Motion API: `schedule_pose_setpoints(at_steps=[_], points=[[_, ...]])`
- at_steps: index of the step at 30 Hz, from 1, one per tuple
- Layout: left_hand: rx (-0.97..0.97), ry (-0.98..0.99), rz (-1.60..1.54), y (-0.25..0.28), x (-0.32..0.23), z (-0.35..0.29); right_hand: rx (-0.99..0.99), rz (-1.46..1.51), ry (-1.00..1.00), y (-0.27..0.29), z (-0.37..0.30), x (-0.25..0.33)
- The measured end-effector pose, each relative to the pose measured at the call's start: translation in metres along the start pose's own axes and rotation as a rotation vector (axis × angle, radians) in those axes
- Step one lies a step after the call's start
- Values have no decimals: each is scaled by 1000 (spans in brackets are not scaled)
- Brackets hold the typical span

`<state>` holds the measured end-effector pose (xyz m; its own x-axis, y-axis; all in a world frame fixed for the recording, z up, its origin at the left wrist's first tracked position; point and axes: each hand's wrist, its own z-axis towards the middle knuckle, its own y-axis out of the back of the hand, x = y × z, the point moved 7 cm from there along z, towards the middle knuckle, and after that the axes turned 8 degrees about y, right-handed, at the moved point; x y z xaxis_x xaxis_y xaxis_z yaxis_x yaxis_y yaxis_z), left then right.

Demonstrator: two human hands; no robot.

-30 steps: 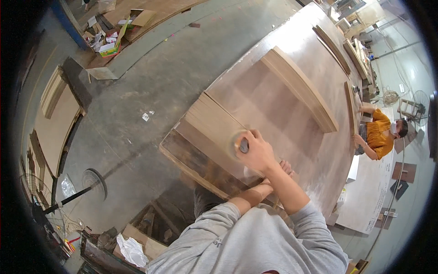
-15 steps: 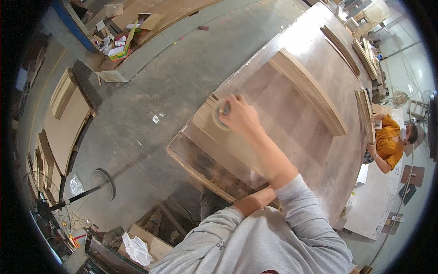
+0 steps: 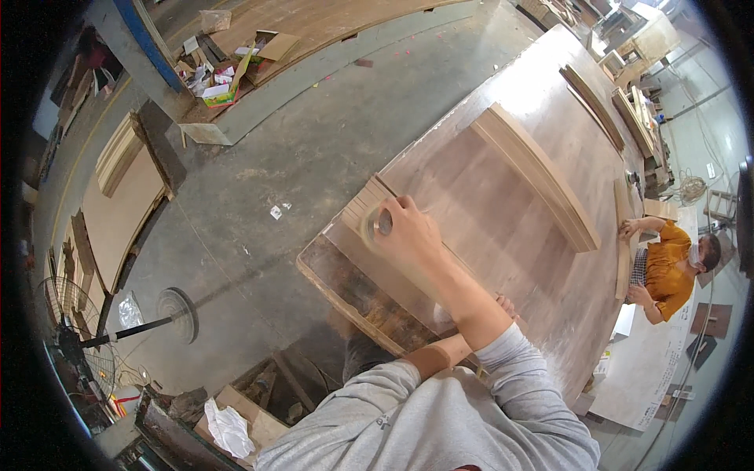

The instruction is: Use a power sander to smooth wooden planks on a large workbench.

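Note:
My right hand (image 3: pixel 412 231) is closed round a roll of tape (image 3: pixel 380 223), pale and ring-shaped, slightly blurred. It is over the far end of a bundle of pale wooden strips (image 3: pixel 369 200) lying along the near left edge of the big table. My left arm crosses beneath my right forearm. Beyond that forearm the curled fingers of my left hand (image 3: pixel 506 304) show. What they grip, if anything, is hidden.
On the brown tabletop (image 3: pixel 463 188) lies a bundle of long curved wood strips (image 3: pixel 542 180). Across the table a person in an orange top (image 3: pixel 667 259) handles another strip (image 3: pixel 623 235). A pedestal fan (image 3: pixel 78 337) stands at left, near stacked boards (image 3: pixel 118 212).
My right hand has moved a little down with the tape roll, and my left fingers have come into sight. The other person's wood strips have shifted. The whole view has tilted slightly.

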<state>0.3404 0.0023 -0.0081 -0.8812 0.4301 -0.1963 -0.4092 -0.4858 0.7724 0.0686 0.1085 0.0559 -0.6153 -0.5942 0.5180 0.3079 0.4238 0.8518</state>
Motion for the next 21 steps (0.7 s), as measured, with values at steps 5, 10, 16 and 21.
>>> schedule_pose_setpoints(at_steps=[5, 10, 16, 21], points=[[232, -246, -21, -21, -13, -8, -91, -79, -91, 7, 42, -15], [320, 148, -694, -51, -11, -14, 14, -105, 41, -14, 40, 15], [367, 210, -759, -78, -22, -16, -108, -110, -97, 18, 59, -30], [406, 246, -753, -85, -25, -23, 14, -114, 17, -14, 40, 3]])
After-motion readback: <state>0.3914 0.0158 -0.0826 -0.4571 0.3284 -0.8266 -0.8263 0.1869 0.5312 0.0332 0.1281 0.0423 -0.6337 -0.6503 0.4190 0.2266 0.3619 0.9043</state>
